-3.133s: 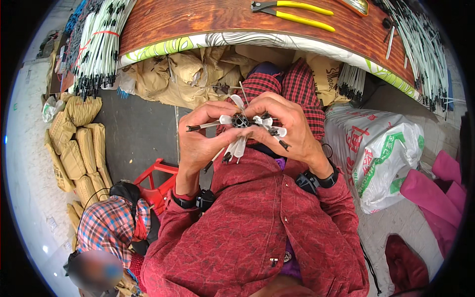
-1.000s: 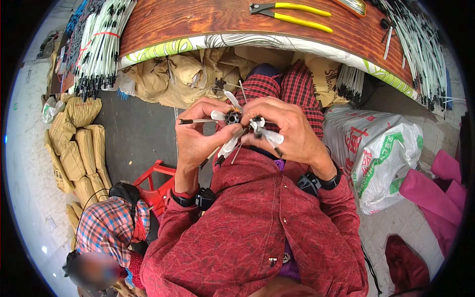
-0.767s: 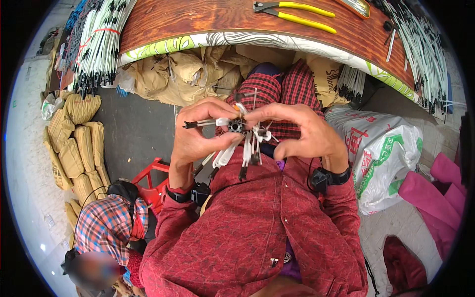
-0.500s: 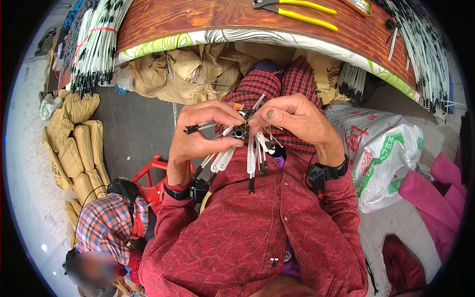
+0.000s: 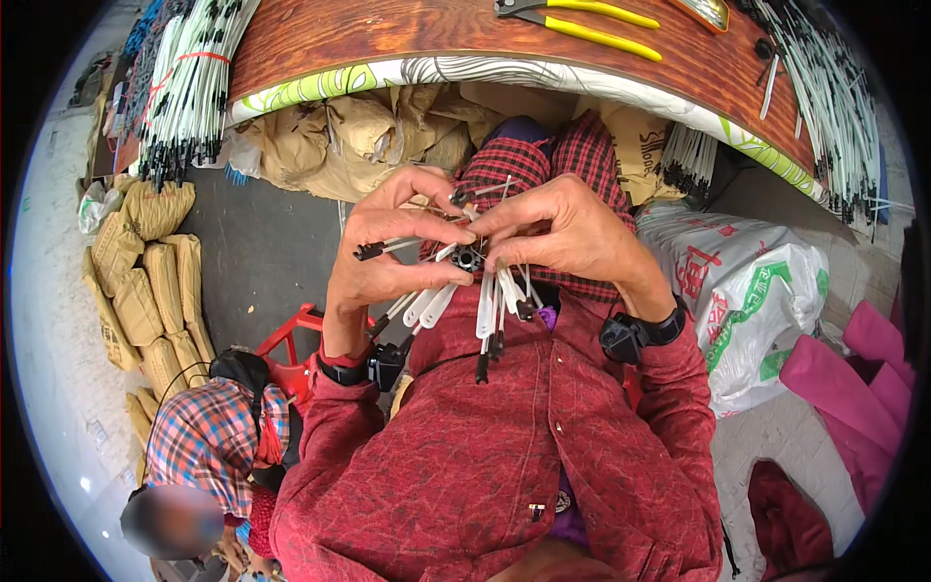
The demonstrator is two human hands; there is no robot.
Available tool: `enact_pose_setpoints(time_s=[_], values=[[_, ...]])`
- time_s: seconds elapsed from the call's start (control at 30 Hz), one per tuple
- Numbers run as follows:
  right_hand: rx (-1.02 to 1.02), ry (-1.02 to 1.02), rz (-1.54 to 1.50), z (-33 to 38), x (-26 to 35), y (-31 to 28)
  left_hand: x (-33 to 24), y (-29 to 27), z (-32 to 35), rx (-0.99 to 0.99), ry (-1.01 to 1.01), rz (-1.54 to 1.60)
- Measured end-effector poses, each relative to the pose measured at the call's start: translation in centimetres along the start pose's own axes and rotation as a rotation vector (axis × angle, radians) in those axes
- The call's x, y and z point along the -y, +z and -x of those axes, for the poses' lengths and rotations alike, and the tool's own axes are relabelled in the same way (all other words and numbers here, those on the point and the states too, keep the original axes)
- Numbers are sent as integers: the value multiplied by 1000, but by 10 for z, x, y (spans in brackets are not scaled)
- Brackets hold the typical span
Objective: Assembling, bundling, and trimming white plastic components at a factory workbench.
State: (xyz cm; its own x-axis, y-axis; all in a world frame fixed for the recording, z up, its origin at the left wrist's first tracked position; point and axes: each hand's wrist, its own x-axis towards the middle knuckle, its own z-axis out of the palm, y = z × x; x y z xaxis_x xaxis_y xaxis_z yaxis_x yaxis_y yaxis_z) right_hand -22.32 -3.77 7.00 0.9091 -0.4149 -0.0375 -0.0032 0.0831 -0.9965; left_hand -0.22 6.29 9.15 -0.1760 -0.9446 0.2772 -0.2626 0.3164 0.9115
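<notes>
Wood-grain table (image 5: 388, 34) stretching across front, leaf-patterned covering (image 5: 436, 70) wrapping its near edge. I'm seeing dark mat (image 5: 262, 252) lying below, brown packs (image 5: 141, 301) sitting along its left. Red stool (image 5: 291, 376) standing near mat, partly hidden. Pale floor (image 5: 58, 339) spreading far left, catching bright glints (image 5: 85, 483); grey floor (image 5: 722, 456) running right.

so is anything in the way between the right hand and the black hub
Nothing visible blocks it: the right hand is right beside the black hub, though whether its fingertips touch it is unclear. The left hand has it between thumb and fingers; the white strips spread below.
</notes>
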Motion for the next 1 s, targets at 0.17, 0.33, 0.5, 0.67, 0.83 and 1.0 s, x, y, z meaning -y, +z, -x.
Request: enact_pose_setpoints(time_s=[0.17,0.33,0.5,0.67,0.83,1.0], values=[[30,-176,316,-10,6,2,6,-4,-6,18,16,-8],[56,-216,604,-16,2,1,20,-4,-7,-12,30,20],[-15,-332,672,-15,0,3,20,0,-9,-70,7,65],[-181,-387,724,-9,-2,13,28,-5,-6,-114,-91,-52],[-258,-386,729,-7,-1,19,38,-10,4,-116,-79,-21],[-291,-345,745,-4,1,19,33,-7,10,-408,-208,164]])
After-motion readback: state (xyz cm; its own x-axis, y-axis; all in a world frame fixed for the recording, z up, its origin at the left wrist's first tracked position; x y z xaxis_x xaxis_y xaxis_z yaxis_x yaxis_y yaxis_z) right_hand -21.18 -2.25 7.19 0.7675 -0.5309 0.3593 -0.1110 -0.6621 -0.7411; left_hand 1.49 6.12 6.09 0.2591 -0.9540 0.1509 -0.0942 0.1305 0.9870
